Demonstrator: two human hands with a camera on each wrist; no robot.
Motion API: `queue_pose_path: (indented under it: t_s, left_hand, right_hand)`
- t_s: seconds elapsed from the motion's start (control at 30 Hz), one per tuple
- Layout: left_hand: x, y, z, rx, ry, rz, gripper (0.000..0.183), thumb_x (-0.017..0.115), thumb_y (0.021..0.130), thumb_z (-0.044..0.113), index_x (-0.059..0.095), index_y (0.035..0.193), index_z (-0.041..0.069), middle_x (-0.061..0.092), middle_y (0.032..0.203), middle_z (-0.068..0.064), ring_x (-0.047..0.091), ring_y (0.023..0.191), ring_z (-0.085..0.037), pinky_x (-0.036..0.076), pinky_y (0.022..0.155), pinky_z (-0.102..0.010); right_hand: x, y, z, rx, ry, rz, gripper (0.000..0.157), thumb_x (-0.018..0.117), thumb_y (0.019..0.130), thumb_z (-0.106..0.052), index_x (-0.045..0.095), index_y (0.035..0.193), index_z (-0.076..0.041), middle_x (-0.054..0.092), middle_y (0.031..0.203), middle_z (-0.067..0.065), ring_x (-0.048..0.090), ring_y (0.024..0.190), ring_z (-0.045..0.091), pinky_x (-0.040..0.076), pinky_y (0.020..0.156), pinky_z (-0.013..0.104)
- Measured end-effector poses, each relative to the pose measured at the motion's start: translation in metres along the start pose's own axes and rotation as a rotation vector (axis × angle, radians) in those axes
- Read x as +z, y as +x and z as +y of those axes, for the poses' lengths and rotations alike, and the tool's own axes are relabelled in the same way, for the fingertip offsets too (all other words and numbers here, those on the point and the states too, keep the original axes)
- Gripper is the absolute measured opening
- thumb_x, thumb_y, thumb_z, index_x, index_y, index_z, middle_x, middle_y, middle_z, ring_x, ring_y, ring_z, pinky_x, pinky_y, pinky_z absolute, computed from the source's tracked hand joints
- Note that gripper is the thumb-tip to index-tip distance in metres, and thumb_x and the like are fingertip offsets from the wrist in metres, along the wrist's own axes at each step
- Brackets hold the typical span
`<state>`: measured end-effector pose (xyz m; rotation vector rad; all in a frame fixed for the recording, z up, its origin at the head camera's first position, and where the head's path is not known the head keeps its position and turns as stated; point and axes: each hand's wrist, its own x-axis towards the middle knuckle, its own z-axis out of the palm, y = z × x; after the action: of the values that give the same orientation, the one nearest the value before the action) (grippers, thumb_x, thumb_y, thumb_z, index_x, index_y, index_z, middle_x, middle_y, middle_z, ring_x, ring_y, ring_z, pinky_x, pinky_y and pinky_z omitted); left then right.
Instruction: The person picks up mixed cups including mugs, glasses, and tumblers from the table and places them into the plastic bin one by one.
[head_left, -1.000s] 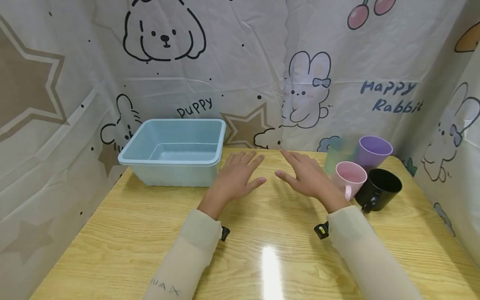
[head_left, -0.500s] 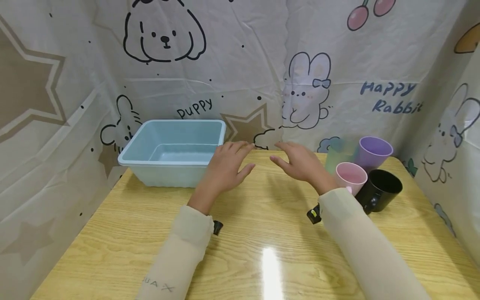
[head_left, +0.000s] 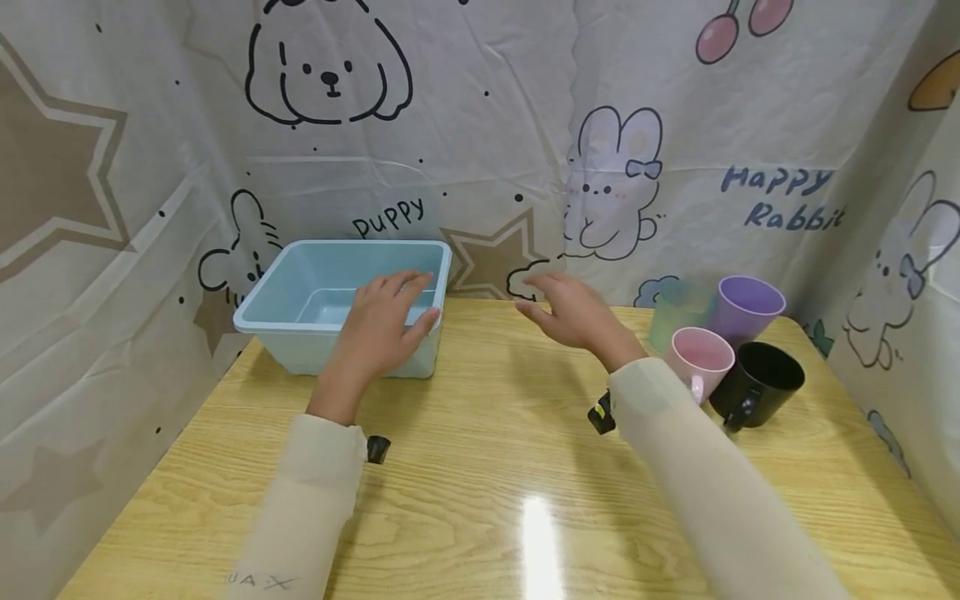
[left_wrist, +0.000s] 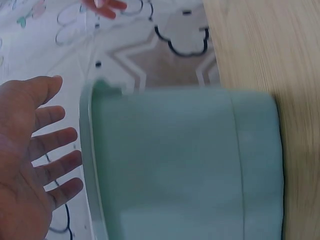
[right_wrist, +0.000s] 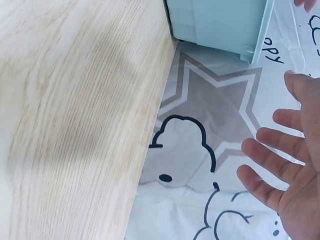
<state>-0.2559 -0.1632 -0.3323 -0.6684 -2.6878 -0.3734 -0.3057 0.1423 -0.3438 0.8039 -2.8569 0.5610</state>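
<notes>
A pale blue plastic basin (head_left: pixel 300 346) stands at the table's back left. In the head view my left hand (head_left: pixel 375 325) hovers before its right front part, fingers spread. The left wrist view has that hand (left_wrist: pixel 25 165) beside the basin's rim (left_wrist: pixel 89 160), with nothing in its grasp. Over the back middle of the table hangs my right hand (head_left: pixel 573 312), fingers loosely extended and holding nothing. From the right wrist, the same hand (right_wrist: pixel 295 160) appears with parted, slightly bent fingers, apart from the basin (right_wrist: pixel 220 25).
At the back right stand a pink mug (head_left: pixel 699 358), a black mug (head_left: pixel 761 383), a purple cup (head_left: pixel 750 304) and a translucent greenish cup (head_left: pixel 671 317), close together. A printed cloth (head_left: pixel 480 125) hangs behind the wooden table (head_left: pixel 480 433).
My left hand has moved left, from beside the basin to in front of its right part. The right hand has shifted slightly left and up. The basin and cups stay put.
</notes>
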Motion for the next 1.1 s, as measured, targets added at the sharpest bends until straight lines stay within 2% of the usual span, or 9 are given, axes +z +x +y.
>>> queue_pose_path:
  t_s: [0.27,0.6,0.8,0.9,1.1]
  left_hand:
    - [-0.015,-0.021,-0.042,-0.087,-0.012,0.028,0.054,0.056,0.106,0.035,0.047,0.152,0.007,0.046,0.152,-0.02,0.04,0.136,-0.046,0.033,0.107,-0.068]
    - [-0.04,-0.047,-0.085,-0.197,0.007,0.012,0.055,0.054,0.107,0.035,0.046,0.152,0.005,0.042,0.153,-0.025,0.037,0.136,-0.052,0.029,0.105,-0.074]
    - [-0.049,-0.06,-0.1,-0.262,-0.014,0.0,0.057,0.05,0.107,0.042,0.044,0.153,0.008,0.04,0.154,-0.025,0.033,0.137,-0.054,0.024,0.106,-0.075]
    - [-0.053,-0.066,-0.108,-0.288,-0.009,0.004,0.06,0.049,0.108,0.043,0.043,0.153,0.006,0.04,0.154,-0.026,0.032,0.136,-0.056,0.025,0.103,-0.075]
    - [-0.061,-0.074,-0.128,-0.323,-0.024,0.036,0.06,0.048,0.108,0.04,0.042,0.152,0.0,0.039,0.151,-0.031,0.031,0.132,-0.059,0.024,0.1,-0.076]
  right_hand:
    - [0.012,0.014,-0.013,-0.059,0.012,-0.004,0.057,0.053,0.107,-0.042,0.052,0.146,-0.001,0.057,0.145,0.018,0.053,0.134,0.037,0.041,0.112,0.051]
    - [0.023,0.03,-0.037,-0.087,0.023,-0.038,0.057,0.05,0.108,-0.043,0.051,0.147,-0.002,0.056,0.146,0.017,0.053,0.134,0.034,0.042,0.112,0.05]
    - [0.024,0.038,-0.056,-0.104,0.036,-0.03,0.056,0.05,0.107,-0.045,0.053,0.146,-0.005,0.057,0.145,0.015,0.053,0.134,0.033,0.043,0.112,0.049]
    - [0.026,0.043,-0.065,-0.139,0.068,-0.014,0.054,0.051,0.108,-0.042,0.053,0.145,-0.004,0.058,0.144,0.014,0.054,0.133,0.031,0.043,0.112,0.047]
    - [0.03,0.05,-0.078,-0.126,0.136,-0.011,0.055,0.051,0.108,-0.04,0.05,0.148,-0.003,0.058,0.144,0.012,0.055,0.133,0.029,0.044,0.112,0.045]
